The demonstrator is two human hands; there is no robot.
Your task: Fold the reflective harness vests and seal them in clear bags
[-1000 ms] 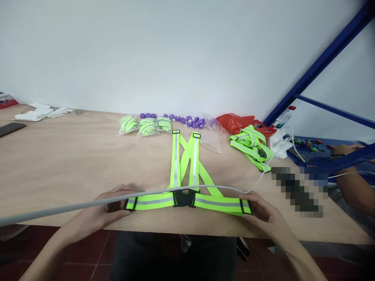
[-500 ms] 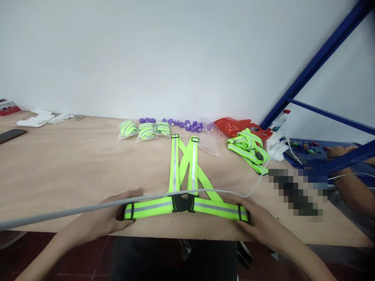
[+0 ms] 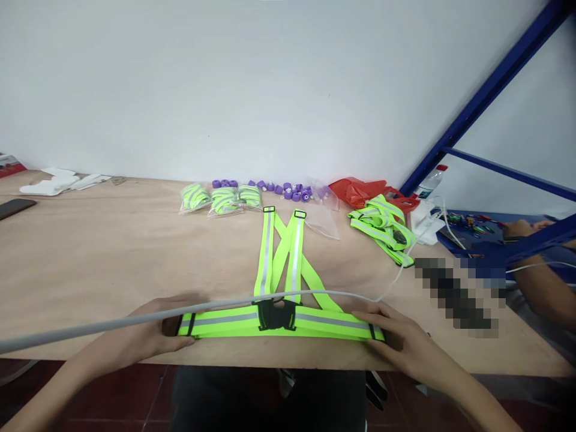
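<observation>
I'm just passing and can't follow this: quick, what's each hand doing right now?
Left hand: closed, holding the left end of the neon strap.
Right hand: closed, holding the strap's right end.

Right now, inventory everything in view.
Reflective strap harness with black plastic buckle: 1, lime-silver, front centre
Clear-bagged straps: 3, lime-silver, back centre
Loose strap pile: 1, lime-silver, right of harness
Small cylindrical pieces: many, purple, back centre
Crumpled plastic bag: 1, red, back right
Flat plastic bag: 1, clear, back centre
Red-capped plastic bottle: 1, clear, back right
Boxy piece: 1, white, right
Flat slab: 1, dark, left
Flat pieces: uncounted, white, back left
Long thin cable: 1, grey, across view
Metal frame: 1, blue, right
Table: 1, tan, centre
Co-worker's arms: partly hidden, right
Left hand: 1, harness's left end
Right hand: 1, harness's right end
</observation>
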